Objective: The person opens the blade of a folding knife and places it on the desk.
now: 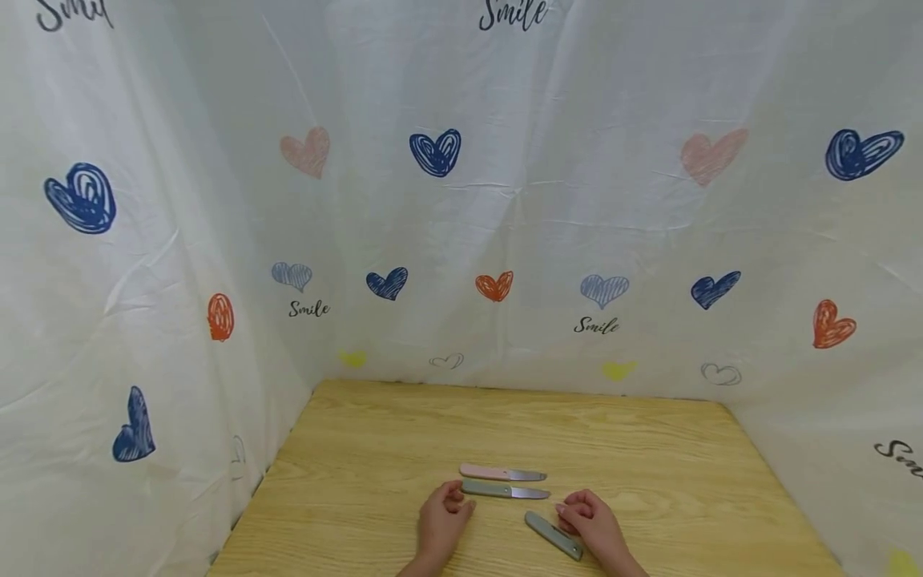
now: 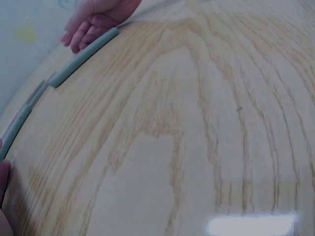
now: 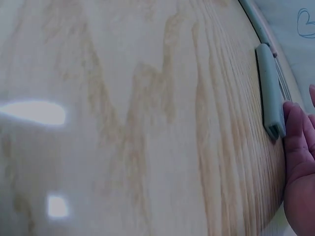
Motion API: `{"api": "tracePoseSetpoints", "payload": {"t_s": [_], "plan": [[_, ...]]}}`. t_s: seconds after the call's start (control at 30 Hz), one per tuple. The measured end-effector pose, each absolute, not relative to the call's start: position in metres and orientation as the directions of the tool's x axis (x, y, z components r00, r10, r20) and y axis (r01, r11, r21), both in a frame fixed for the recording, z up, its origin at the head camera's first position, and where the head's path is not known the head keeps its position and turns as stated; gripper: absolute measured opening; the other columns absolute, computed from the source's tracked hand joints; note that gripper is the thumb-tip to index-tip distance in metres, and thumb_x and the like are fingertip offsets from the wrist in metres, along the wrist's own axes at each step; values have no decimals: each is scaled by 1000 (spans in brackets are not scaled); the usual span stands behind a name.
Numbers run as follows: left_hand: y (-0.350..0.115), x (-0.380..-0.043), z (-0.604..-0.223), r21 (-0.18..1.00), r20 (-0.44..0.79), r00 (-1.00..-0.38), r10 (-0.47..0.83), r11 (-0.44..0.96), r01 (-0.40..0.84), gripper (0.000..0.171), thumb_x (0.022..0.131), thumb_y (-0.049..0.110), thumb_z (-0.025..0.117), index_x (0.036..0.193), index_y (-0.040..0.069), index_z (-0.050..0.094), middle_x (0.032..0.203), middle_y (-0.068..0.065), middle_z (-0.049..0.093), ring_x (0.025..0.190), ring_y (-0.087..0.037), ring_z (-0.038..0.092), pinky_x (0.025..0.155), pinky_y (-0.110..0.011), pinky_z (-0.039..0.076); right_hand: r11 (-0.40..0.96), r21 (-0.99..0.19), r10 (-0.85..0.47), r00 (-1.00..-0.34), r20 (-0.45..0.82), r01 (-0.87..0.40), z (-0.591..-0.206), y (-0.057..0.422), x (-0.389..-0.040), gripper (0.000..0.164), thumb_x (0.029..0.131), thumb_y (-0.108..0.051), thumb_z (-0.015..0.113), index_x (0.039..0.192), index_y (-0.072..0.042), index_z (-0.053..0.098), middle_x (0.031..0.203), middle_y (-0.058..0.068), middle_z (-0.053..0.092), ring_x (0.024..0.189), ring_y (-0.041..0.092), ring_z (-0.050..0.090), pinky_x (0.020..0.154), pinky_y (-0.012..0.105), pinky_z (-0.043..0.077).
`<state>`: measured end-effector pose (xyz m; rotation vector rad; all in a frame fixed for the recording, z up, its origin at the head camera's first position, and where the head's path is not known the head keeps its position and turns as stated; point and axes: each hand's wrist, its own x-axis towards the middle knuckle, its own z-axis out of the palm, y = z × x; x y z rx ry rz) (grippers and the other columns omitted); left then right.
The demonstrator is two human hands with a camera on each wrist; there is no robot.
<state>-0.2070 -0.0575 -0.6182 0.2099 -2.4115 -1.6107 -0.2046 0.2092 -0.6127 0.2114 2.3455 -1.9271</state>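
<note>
Two knives with their blades out lie side by side on the table, blades toward the right: a pink-handled folding knife [image 1: 485, 471] behind and a green-handled folding knife [image 1: 487, 488] in front. A folded grey-green knife [image 1: 552, 535] lies at a slant nearer the front, its blade inside the handle. My left hand [image 1: 443, 521], fingers loosely bent, has its fingertips right at the handle end of the open green knife. Beside the folded knife is my right hand [image 1: 595, 527], its fingers loosely bent near the handle without gripping it. In the left wrist view, only part of the left hand [image 2: 4, 182] shows.
The wood-grain table [image 1: 346, 449] narrows toward its far edge. A white curtain [image 1: 519, 216] printed with hearts and the word Smile hangs behind it and along both sides. Bright light reflections [image 3: 37, 112] show on the tabletop.
</note>
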Motion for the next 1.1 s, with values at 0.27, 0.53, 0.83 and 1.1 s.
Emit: {"api": "tracePoseSetpoints", "payload": {"t_s": [0.27,0.53,0.83,1.1], "plan": [[-59,-199,-621,900,148,-972,181,382,208,30,79,20,79,106,8,71,93,-2,71,68,6,54,60,-15,48,339,-933,-109,-980,-165,120,-618,227,-191,46,83,-29,76,109,4,59,98,6,67,83,10,63,71,19,52],[-53,-195,-607,821,63,-921,384,505,267,42,77,31,80,116,18,70,103,7,68,75,1,50,65,-17,41,398,-917,-357,-919,-168,13,-612,235,-186,52,79,-27,80,120,-3,59,118,10,64,97,9,60,76,17,48],[-51,-195,-609,692,76,-895,439,623,364,50,74,43,81,120,28,67,112,17,65,92,4,51,77,-20,46,453,-884,-471,-873,-128,-115,-609,220,-184,33,82,-13,73,114,-13,65,110,1,66,92,2,56,75,15,40],[-50,-194,-615,668,129,-881,455,616,416,41,73,43,82,110,30,71,94,22,62,90,5,51,78,-21,46,429,-893,-486,-868,-103,-135,-615,207,-183,29,83,-13,72,111,-13,66,104,0,66,89,0,54,76,15,40]]}}
